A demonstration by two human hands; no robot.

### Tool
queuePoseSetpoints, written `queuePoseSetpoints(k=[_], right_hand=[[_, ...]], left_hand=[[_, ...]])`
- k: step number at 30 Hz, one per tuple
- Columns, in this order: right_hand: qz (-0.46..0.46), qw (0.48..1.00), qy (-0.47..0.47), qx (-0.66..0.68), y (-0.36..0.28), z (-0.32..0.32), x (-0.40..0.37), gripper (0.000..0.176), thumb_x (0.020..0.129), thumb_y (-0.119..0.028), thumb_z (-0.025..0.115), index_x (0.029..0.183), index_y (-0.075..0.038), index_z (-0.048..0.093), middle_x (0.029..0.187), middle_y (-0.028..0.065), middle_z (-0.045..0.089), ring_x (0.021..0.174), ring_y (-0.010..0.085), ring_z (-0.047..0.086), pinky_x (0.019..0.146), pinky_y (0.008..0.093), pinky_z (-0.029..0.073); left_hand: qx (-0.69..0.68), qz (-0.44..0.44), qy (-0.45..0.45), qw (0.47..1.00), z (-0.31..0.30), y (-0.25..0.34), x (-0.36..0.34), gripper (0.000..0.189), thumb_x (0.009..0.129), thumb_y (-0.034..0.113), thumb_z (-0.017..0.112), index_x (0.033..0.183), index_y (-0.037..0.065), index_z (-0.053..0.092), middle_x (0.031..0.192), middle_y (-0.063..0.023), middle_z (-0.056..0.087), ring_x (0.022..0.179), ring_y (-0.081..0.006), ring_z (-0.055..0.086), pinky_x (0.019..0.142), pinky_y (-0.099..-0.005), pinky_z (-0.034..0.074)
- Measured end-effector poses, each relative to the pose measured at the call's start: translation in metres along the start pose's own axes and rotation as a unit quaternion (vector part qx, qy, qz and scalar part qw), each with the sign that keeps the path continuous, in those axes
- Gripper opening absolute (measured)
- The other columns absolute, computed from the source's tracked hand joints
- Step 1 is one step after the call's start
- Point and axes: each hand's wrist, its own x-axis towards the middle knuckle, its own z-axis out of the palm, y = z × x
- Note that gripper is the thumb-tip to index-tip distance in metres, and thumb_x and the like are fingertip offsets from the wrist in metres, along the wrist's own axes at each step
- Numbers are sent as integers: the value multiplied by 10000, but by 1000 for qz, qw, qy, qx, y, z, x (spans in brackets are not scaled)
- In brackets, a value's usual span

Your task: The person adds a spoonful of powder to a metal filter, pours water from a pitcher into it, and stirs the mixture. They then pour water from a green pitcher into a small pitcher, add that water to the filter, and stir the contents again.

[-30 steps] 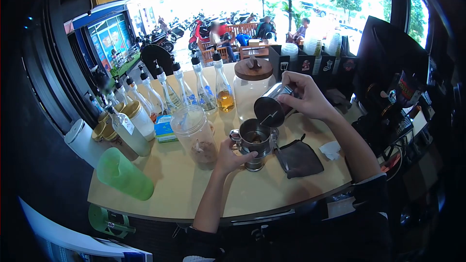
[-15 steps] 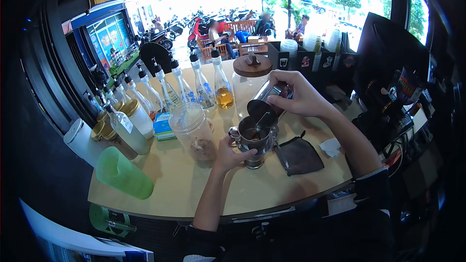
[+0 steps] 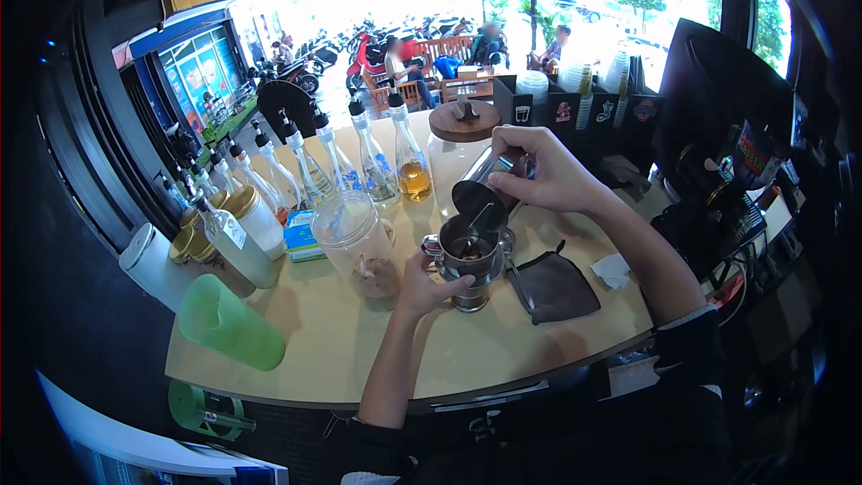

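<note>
My right hand (image 3: 549, 171) grips a shiny metal pitcher (image 3: 474, 199) from above, tilted with its mouth low over a silvery metal cup with side handles (image 3: 483, 268). Between the two rims a thin shiny streak shows, and dark contents are visible inside the cup. My left hand (image 3: 427, 287) is wrapped round the cup's near left side, thumb across its front. A dark cloth pouch (image 3: 555, 289) lies just right of the cup. Close on the left stands a clear lidded jar (image 3: 346, 238) with brown powder in its bottom.
Pump bottles (image 3: 364, 157) line the far left edge, beside lidded canisters (image 3: 242, 207). A green jug (image 3: 229, 319) stands at the table's near left. Behind the pitcher is a wooden-lidded glass jar (image 3: 464, 121). A cup holder (image 3: 575, 108) and white tissue (image 3: 612, 271) are at right.
The pitcher in my right hand has shifted slightly left and up over the cup. My left hand keeps its hold on the cup.
</note>
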Motion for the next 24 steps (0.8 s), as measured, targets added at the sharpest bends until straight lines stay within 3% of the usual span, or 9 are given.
queuePoseSetpoints(k=[24], right_hand=[[-27, 998, 7, -49, -7, 2, 5, 229, 751, -127, 664, 792, -4, 476, 644, 21, 414, 580, 80, 411, 514, 264, 361]], left_hand=[[31, 10, -12, 999, -3, -6, 1, 599, 623, 151, 837, 1128, 8, 548, 1037, -91, 658, 987, -175, 615, 920, -342, 453]])
